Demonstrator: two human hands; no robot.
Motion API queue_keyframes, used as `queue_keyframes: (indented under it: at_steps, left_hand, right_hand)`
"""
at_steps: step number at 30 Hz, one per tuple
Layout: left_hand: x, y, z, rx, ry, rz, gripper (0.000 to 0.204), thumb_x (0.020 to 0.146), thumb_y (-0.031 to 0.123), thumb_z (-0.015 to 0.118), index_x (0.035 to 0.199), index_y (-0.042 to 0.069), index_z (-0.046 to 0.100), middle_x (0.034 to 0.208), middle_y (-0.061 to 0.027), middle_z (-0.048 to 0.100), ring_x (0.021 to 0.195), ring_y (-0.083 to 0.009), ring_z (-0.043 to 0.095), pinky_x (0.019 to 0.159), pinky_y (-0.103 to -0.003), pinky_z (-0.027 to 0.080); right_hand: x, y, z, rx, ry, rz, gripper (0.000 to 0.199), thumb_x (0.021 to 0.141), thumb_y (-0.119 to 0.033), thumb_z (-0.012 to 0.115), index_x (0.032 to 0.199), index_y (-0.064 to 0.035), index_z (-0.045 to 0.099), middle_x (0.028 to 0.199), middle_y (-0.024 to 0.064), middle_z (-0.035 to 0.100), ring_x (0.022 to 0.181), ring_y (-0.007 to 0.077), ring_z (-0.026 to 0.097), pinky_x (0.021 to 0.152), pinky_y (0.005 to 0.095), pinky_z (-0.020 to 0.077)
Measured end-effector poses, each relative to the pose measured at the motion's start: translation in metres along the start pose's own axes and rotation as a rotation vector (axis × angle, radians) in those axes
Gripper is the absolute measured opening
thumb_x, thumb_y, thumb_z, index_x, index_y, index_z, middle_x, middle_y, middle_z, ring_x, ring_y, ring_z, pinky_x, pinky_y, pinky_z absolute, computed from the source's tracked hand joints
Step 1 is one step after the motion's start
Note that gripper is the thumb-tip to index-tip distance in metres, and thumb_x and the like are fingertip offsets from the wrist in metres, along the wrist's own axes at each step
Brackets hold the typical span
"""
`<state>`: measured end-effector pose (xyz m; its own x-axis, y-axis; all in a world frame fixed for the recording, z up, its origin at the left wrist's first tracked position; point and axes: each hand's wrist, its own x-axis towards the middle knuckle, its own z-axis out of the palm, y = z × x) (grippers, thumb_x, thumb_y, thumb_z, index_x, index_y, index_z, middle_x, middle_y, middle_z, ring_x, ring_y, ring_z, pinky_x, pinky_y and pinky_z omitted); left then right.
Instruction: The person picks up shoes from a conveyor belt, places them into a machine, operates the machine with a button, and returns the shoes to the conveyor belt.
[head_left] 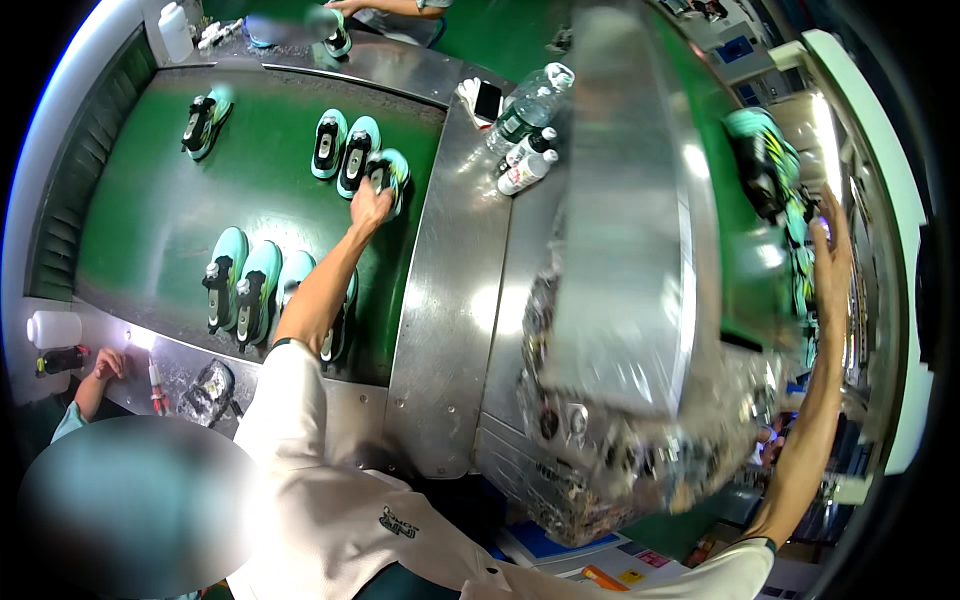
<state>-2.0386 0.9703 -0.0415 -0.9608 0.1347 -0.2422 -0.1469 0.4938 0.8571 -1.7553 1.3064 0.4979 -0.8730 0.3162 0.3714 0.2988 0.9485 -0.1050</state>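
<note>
My left hand (371, 206): the fingers are closed on the collar of a turquoise running shoe (398, 172), and my arm reaches forward across the green belt (150, 235).
Place of this shoe: it is the rightmost of three in the far group, near the right edge of the belt; the middle shoe (358, 157) is just beside it, and the left shoe (328, 144) lies after that one.
My right hand (832, 258): it is raised at the far right, near a black and turquoise shoe (762, 165); I cannot tell if the fingers hold something.
Nearer row: four turquoise shoes (260, 285) lie side by side on the belt, and my left forearm covers them partly.
Single shoe: one more shoe (207, 122) lies alone at the far left of the belt.
Metal tabletop: on the steel tabletop (450, 310) at the right of the belt there are a phone (488, 100), a white glove (468, 97) and several plastic bottles (522, 118).
Plastic bag: a clear bag (610, 460) hangs in front of me, with small things inside, too blurred to name.
Co-worker: another person's hand (108, 364) rests at the lower left, near a red and white tube (157, 388).
</note>
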Motion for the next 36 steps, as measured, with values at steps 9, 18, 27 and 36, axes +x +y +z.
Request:
queue_keyframes:
  at_steps: [9,18,27,36]
  left_hand:
    - [0.022,-0.048,0.055,0.156,0.015,0.198,0.068,0.085,0.020,0.055,0.136,-0.003,0.017,0.127,-0.0304,0.040,0.109,-0.0459,0.048,0.090,-0.047,0.042]
    - [-0.266,-0.059,-0.014,-0.332,-0.317,0.166,0.042,0.084,0.009,0.059,0.121,-0.008,0.049,0.096,-0.0120,0.064,0.084,-0.0143,0.058,0.079,-0.028,0.046]
    - [-0.462,0.106,-0.042,-0.565,-1.746,-0.095,0.014,0.087,0.009,0.059,0.086,-0.004,0.065,0.113,-0.0183,0.059,0.103,-0.0267,0.059,0.092,-0.037,0.046]
    - [-0.673,0.181,-0.042,-0.567,-2.516,-0.461,0.089,0.078,0.064,0.049,0.137,0.002,0.028,0.133,-0.0259,0.038,0.109,-0.0422,0.050,0.091,-0.055,0.043]
  right_hand:
    - [0.060,0.085,0.012,-0.134,-0.079,0.277,0.078,0.082,-0.058,0.055,0.136,-0.0050,0.037,0.136,0.0167,0.042,0.125,0.0250,0.040,0.104,0.0356,0.0293]
    - [-0.024,-0.015,0.031,0.118,0.092,0.138,0.057,0.070,-0.033,0.072,0.113,0.0021,0.056,0.094,0.0065,0.062,0.084,0.0167,0.057,0.078,0.0306,0.0453]
    - [-0.266,-0.041,-0.079,0.944,0.763,0.341,0.032,0.083,-0.015,0.063,0.107,0.0070,0.059,0.091,0.0064,0.065,0.084,0.0104,0.058,0.079,0.0241,0.0452]
    - [-0.601,-0.151,-0.103,0.679,0.661,0.861,0.017,0.082,-0.012,0.063,0.090,0.0022,0.067,0.084,0.0067,0.066,0.078,0.0100,0.060,0.071,0.0238,0.0465]
